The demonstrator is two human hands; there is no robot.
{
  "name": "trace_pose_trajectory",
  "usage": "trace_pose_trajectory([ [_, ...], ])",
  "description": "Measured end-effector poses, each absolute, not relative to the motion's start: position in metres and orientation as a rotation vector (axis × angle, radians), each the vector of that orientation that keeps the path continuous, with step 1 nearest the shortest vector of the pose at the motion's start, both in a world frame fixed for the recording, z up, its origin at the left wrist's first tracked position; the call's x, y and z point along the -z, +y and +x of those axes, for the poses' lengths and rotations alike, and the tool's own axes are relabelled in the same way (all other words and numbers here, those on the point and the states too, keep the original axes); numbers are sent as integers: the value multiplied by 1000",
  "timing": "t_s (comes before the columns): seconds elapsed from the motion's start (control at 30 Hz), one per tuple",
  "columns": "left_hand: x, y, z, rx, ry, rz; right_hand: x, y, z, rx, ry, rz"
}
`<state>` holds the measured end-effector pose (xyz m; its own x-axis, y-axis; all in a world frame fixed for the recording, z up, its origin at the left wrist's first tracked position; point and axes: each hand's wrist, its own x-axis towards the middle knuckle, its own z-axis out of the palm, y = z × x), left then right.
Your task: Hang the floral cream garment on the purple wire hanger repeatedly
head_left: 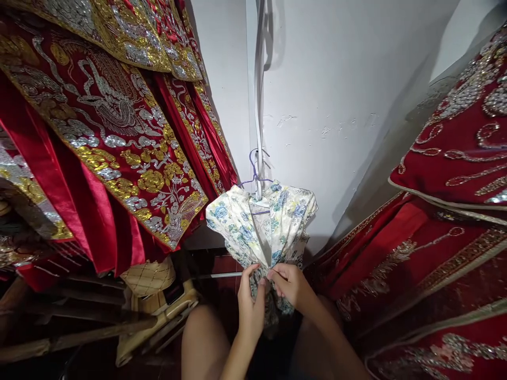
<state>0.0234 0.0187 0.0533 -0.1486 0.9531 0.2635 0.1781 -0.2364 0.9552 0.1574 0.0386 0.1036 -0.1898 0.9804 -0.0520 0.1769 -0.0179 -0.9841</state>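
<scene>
A white garment with blue and yellow flowers [283, 208] hangs in front of me on a purple hanger [253, 171]. Its front is parted from the collar down in a narrow V. My left hand [252, 290] holds the left front edge near the bottom of that V, fingers closed on the cloth. Close beside it, my right hand [288, 282] pinches the right front edge. Fingertips of both hands nearly meet. Any small fastener between them is too small to make out.
Red gowns with gold and silver embroidery [150, 142] hang at the left, and beaded red gowns [455, 174] at the right. A white stand pole [259, 95] rises before the wall [325, 79]. Low at left stands a bamboo chair [158, 322] beside a woven gold bag [152, 277].
</scene>
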Motion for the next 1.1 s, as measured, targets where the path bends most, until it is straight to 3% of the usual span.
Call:
trace_pose_trajectory([
  [0.6, -65, 30, 28, -1460, 1209, 1656, -110, 56, 156, -1590, -1018, -1087],
  [0.93, -44, 25, 32, -1309, 1209, 1719, -228, 154, 173, -1292, -1168, -863],
  [1.1, -58, 43, 7, -1242, 1145, 1648, -240, 149, 152, -1249, -1247, -851],
])
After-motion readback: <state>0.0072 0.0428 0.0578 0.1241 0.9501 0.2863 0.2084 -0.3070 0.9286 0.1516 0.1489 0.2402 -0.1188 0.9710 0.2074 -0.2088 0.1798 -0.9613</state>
